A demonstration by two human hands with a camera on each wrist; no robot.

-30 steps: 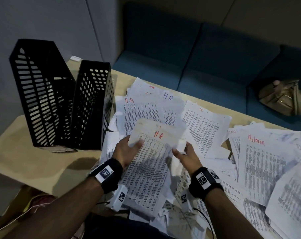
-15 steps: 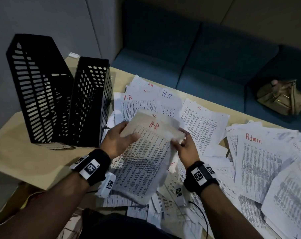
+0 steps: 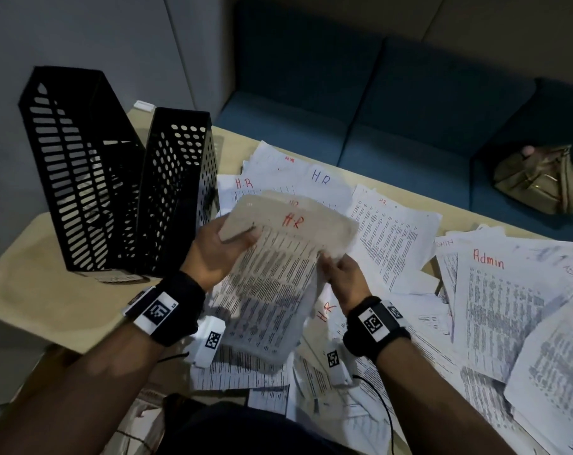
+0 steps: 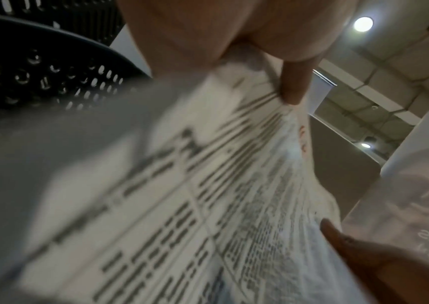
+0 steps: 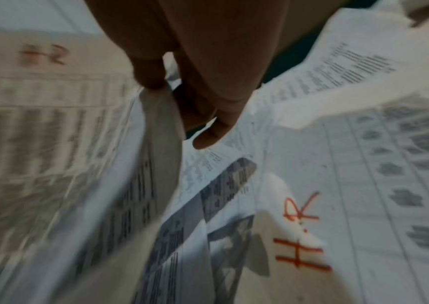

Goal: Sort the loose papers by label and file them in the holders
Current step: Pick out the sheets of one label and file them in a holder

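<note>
A small stack of printed sheets marked "H.R" in red (image 3: 278,257) is lifted above the table. My left hand (image 3: 219,251) grips its upper left edge, thumb on top. My right hand (image 3: 339,277) pinches its right edge; the right wrist view shows that edge (image 5: 161,123) between thumb and fingers. The left wrist view shows the stack (image 4: 208,185) blurred under my left hand's fingers (image 4: 292,82). Two black perforated holders (image 3: 177,192) (image 3: 78,178) stand side by side to the left. Loose sheets marked HR (image 3: 321,177) and Admin (image 3: 488,259) cover the table.
The wooden table (image 3: 32,290) has bare surface at the left, in front of the holders. A blue sofa (image 3: 393,119) runs behind the table, with a tan bag (image 3: 541,178) on it at the right. A grey wall (image 3: 81,44) stands behind the holders.
Both hands have lifted the HR stack off the pile and carried it up and left, closer to the holders. The right hand went from open beside the stack to pinching its edge.
</note>
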